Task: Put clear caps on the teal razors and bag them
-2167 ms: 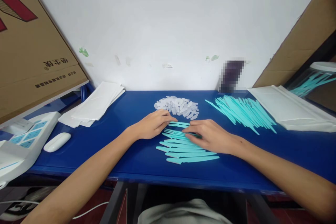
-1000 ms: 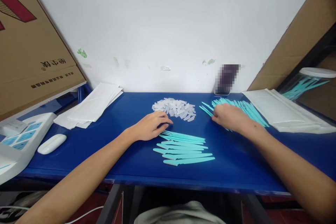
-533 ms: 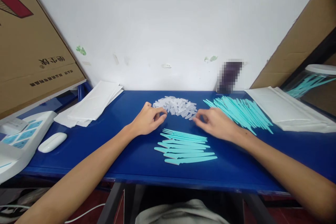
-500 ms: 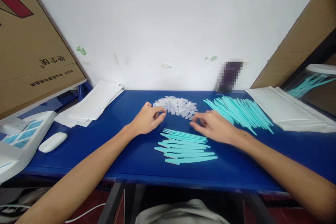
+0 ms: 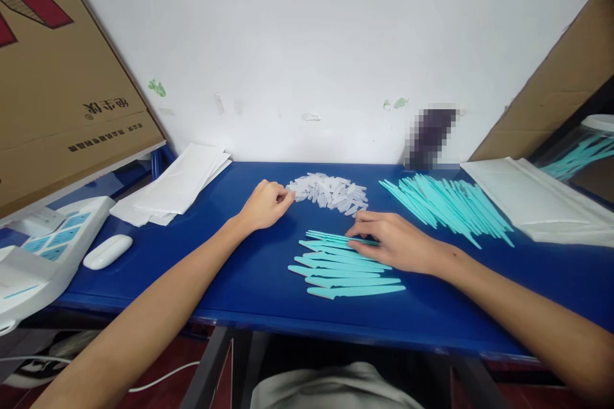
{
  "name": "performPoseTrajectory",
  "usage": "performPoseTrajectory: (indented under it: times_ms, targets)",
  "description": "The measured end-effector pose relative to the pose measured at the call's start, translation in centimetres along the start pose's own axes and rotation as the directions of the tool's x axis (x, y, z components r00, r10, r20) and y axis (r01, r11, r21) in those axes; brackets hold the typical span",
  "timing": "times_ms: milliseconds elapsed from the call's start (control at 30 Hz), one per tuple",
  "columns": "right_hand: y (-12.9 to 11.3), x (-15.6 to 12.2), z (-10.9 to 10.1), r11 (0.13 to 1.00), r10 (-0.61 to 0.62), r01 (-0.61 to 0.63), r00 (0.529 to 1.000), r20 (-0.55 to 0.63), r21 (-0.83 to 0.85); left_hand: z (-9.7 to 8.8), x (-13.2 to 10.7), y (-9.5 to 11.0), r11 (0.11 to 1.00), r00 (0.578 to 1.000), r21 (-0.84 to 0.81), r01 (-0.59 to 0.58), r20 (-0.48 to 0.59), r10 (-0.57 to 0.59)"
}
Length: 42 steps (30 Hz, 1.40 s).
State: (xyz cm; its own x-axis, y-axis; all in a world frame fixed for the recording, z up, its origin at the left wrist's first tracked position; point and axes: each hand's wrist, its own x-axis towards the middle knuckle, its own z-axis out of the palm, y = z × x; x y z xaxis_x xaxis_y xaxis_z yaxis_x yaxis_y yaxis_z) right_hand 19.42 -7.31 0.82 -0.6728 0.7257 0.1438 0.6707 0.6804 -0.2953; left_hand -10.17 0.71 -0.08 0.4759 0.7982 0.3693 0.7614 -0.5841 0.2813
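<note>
My left hand (image 5: 265, 203) rests on the blue table (image 5: 230, 268), fingers curled, its fingertips at the left edge of a heap of small clear plastic caps (image 5: 330, 192). My right hand (image 5: 389, 239) lies at the top of a row of several teal razor sticks (image 5: 343, 268) laid side by side, and pinches a thin teal stick (image 5: 336, 238) that points left. A larger loose pile of teal sticks (image 5: 448, 206) lies to the right.
White bags (image 5: 175, 184) are stacked at the back left and more white bags (image 5: 537, 201) at the right. A white mouse (image 5: 107, 251) and a white device (image 5: 33, 255) sit at the left edge. Cardboard sheets lean on both sides. A clear jar (image 5: 582, 147) holds teal sticks.
My right hand went to the loose teal pile, came back past the caps, and now sits lower at the top of the row with a stick. My left hand shifted up to the cap heap.
</note>
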Motion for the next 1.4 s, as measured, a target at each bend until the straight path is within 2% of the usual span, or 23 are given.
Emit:
performPoseTrajectory:
  times_ms: [100, 267, 567, 767, 867, 1000, 1067, 1133, 1267, 1400]
  targets:
    - [0.0, 0.0, 0.0, 1.0, -0.003, 0.003, 1.0, -0.009, -0.008, 0.0, 0.0, -0.6, 0.997, 0.999, -0.062, 0.049, 0.021, -0.047]
    - [0.1, 0.0, 0.2, 0.998, -0.02, 0.023, 0.998, -0.056, 0.052, 0.4, 0.0, -1.3, 1.0, 1.0, 0.005, -0.017, -0.012, 0.017]
    - [-0.1, 0.0, 0.4, 0.994, -0.013, 0.022, 0.996, -0.088, 0.112, 0.6, -0.3, -1.7, 0.993, 0.992, 0.078, -0.09, 0.097, 0.082]
    - [0.1, 0.2, 0.4, 0.995, 0.018, -0.011, 0.997, -0.076, 0.094, 0.2, -0.4, -0.8, 0.973, 0.982, 0.16, -0.168, 0.115, 0.151]
    - [0.1, 0.3, 0.6, 0.997, 0.053, -0.043, 0.987, -0.15, 0.067, 0.1, -0.3, -0.3, 0.964, 0.974, 0.172, -0.202, 0.134, 0.18]
    - [0.2, 0.2, 0.4, 0.983, 0.182, -0.172, 0.947, -0.266, 0.059, 0.2, -0.4, 0.0, 0.966, 0.964, 0.141, -0.218, 0.188, 0.19]
    - [0.2, 0.0, 0.1, 0.98, 0.2, -0.19, 0.936, -0.29, 0.065, 0.2, -0.4, 0.1, 0.968, 0.963, 0.122, -0.219, 0.189, 0.194]
    - [0.2, -0.1, -0.3, 0.987, 0.156, -0.157, 0.951, -0.268, 0.019, 0.3, -0.4, 0.2, 0.97, 0.963, 0.102, -0.221, 0.183, 0.2]
    - [0.4, -0.2, -0.8, 0.988, -0.011, -0.002, 0.997, -0.077, -0.156, 0.4, -0.4, 0.5, 0.97, 0.96, 0.059, -0.236, 0.167, 0.224]
    - [0.4, -0.2, -1.1, 0.984, -0.031, 0.033, 0.999, 0.013, -0.177, 0.5, -0.5, 1.0, 0.966, 0.956, 0.036, -0.257, 0.159, 0.248]
